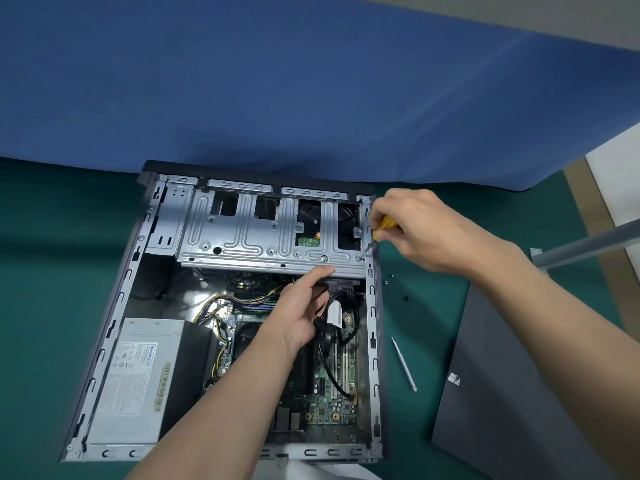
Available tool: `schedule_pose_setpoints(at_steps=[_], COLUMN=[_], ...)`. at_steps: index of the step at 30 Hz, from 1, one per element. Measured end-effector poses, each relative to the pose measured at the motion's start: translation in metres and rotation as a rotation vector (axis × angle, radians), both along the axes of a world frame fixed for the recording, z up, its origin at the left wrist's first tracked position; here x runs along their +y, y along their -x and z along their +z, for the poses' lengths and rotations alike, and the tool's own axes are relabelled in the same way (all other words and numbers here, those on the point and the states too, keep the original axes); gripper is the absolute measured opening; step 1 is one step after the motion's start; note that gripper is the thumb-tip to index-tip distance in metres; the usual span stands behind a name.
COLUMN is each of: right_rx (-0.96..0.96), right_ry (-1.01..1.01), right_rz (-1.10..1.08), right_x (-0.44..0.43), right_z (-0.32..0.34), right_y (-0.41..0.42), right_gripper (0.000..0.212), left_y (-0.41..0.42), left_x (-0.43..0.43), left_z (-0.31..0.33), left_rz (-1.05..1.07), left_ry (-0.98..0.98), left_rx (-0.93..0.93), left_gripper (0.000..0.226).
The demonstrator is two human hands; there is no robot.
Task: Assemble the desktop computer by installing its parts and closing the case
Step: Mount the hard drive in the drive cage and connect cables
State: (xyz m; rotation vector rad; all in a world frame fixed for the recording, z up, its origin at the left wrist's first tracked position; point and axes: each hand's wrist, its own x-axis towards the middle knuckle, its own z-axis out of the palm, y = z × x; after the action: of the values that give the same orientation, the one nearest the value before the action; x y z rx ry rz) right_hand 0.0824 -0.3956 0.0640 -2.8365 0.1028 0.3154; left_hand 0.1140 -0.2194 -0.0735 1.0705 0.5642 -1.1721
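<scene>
An open desktop case (114,306) lies flat on the green mat. A silver drive cage (242,230) spans its far end, above the motherboard (332,393) and the power supply (138,375). My right hand (426,230) grips a yellow-handled screwdriver (384,226); its tip sits on a screw at the cage's near right corner (360,258). My left hand (304,306) reaches into the case, fingertips pressing up against the cage's front edge, next to a black cable bundle (337,306).
The dark side panel (512,393) lies on the mat to the right of the case. A thin metal tool (403,363) and loose screws (406,298) lie between them. A blue cloth (277,98) covers the area behind the case.
</scene>
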Motion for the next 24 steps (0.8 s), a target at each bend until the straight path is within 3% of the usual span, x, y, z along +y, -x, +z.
schedule_pose_setpoints(at_steps=[3, 7, 11, 13, 16, 19, 24], right_rx=[-0.088, -0.031, 0.118, 0.092, -0.014, 0.048, 0.207], right_ry=[0.015, 0.217, 0.141, 0.112, 0.178, 0.242, 0.205], right_rz=[-0.145, -0.184, -0.101, -0.077, -0.155, -0.251, -0.203], right_x=[0.005, 0.014, 0.018, 0.021, 0.025, 0.023, 0.018], right_z=[-0.001, -0.004, 0.009, 0.012, 0.008, 0.007, 0.014], right_y=[-0.005, -0.011, -0.016, -0.019, -0.022, -0.024, -0.030], right_gripper=[0.018, 0.036, 0.025, 0.017, 0.028, 0.041, 0.031], left_y=[0.000, 0.000, 0.001, 0.001, 0.002, 0.001, 0.000], left_x=[0.000, 0.000, 0.001, 0.000, 0.001, 0.001, 0.000], left_z=[0.003, 0.005, 0.007, 0.008, 0.011, 0.013, 0.010], left_rz=[-0.014, -0.022, 0.017, 0.030, 0.042, 0.028, 0.038], left_ry=[-0.018, -0.018, -0.006, -0.005, -0.020, -0.011, 0.011], left_rx=[-0.004, 0.001, 0.014, 0.015, 0.017, 0.009, 0.026], left_gripper=[0.015, 0.015, 0.020, 0.026, 0.034, 0.033, 0.026])
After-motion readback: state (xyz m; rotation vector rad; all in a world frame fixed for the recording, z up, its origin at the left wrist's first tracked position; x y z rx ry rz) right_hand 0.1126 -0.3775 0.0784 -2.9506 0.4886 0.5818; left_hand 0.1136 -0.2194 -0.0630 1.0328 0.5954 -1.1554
